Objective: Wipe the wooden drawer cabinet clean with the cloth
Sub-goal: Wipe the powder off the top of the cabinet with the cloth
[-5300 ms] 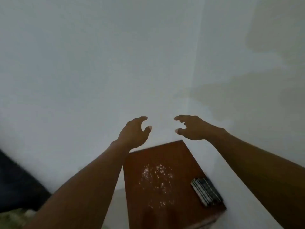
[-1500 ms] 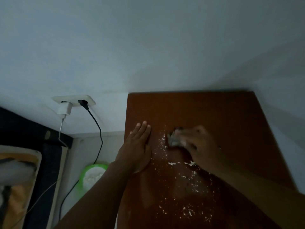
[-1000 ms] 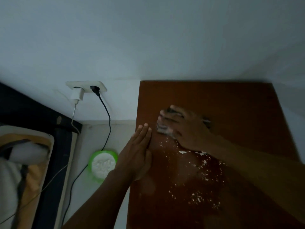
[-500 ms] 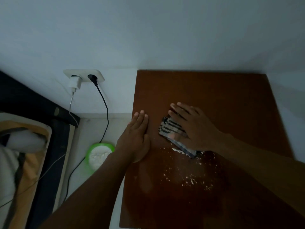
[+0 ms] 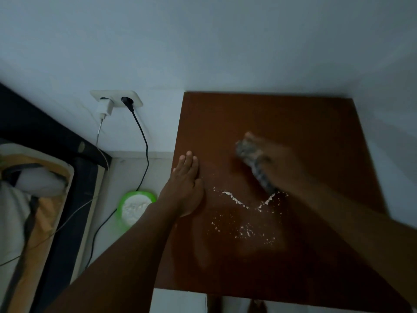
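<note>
The left hand (image 5: 184, 190) lies flat at the left edge of the glossy red-brown wooden drawer cabinet (image 5: 282, 116), fingers straight and pressed together. White powder (image 5: 239, 213) streaks its middle. Further right, the blurred right hand (image 5: 282, 163) presses the striped cloth (image 5: 252, 159); I cannot tell how its fingers lie. Half a second ago the cloth lay beside the left hand.

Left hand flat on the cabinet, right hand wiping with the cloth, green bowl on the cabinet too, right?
No: the head view shows the green bowl on the floor beside the cabinet, not on it. The left hand, right hand and cloth are right.
</note>
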`<state>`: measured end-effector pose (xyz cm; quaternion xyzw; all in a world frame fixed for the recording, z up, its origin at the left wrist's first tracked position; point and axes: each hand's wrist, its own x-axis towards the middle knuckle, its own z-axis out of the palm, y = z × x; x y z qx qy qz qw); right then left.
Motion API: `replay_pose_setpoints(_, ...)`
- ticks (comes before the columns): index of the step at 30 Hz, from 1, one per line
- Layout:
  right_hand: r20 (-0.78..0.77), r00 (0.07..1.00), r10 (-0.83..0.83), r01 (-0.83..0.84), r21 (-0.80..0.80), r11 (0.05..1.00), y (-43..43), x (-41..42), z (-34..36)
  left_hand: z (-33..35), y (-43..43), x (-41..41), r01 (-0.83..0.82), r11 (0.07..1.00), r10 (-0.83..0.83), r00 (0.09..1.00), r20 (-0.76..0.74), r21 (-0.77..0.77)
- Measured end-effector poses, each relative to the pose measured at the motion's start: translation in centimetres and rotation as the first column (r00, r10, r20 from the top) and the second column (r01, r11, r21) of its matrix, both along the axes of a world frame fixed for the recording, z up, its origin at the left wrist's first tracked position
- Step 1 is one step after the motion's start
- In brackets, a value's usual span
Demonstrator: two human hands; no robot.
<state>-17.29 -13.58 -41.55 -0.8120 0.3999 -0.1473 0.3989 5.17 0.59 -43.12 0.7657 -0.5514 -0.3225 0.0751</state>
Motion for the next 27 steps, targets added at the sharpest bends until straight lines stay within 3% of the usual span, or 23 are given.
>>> replay_pose_setpoints(2,-0.021,0.988,-0.156,0.153,-0.093,0.984,-5.2,-3.0,0.5,0.1,-0.2,0.0,0.006,1.000,-0.006,1.000,0.007,0.010)
replay_pose_setpoints(6,-0.305,0.950,-0.064,-0.021,-0.268,0.963,-7.8,-6.6,-2.7,-0.2,-0.1,-0.2,0.021,1.000,-0.021,0.999,0.045,0.014)
replay_pose_setpoints(9,-0.245,0.967,-0.074,-0.013,-0.332,0.943,-1.5,-5.6,-4.7,-0.3,-0.1,-0.1,0.028,0.999,-0.030,0.998,0.049,0.024)
replay_pose_setpoints(15,-0.076,0.985,0.155,-0.163,-0.128,0.978,11.7,-2.1,-1.8,0.2,-0.2,0.1,0.047,0.999,-0.048,0.998,0.048,0.023)
replay_pose_setpoints(16,-0.022,0.995,0.096,-0.097,-0.049,0.994,12.4,-2.1,-0.7,0.1,-0.1,0.2,0.055,0.998,-0.056,0.997,0.046,0.022)
replay_pose_setpoints(18,0.022,0.974,-0.227,0.219,0.182,0.959,10.5,-2.2,1.4,-0.3,0.1,0.4,0.078,0.997,-0.078,0.996,0.051,0.004)
replay_pose_setpoints(19,0.016,0.923,-0.384,0.373,0.203,0.905,8.2,-2.7,1.6,-0.4,0.2,0.5,0.089,0.996,-0.089,0.995,0.049,-0.005)
replay_pose_setpoints(21,-0.006,0.853,-0.522,0.520,0.109,0.847,2.8,-4.4,1.3,-0.7,0.2,0.8,0.112,0.994,-0.111,0.993,0.049,-0.010)
replay_pose_setpoints(24,-0.109,0.878,-0.466,0.467,-0.020,0.884,-0.1,-4.9,-0.7,-0.9,0.3,1.1,0.126,0.992,-0.125,0.992,0.032,-0.018)
replay_pose_setpoints(27,-0.195,0.898,-0.393,0.355,-0.206,0.912,5.8,-2.6,-3.3,-0.8,0.1,1.6,0.132,0.991,-0.132,0.991,-0.009,-0.035)
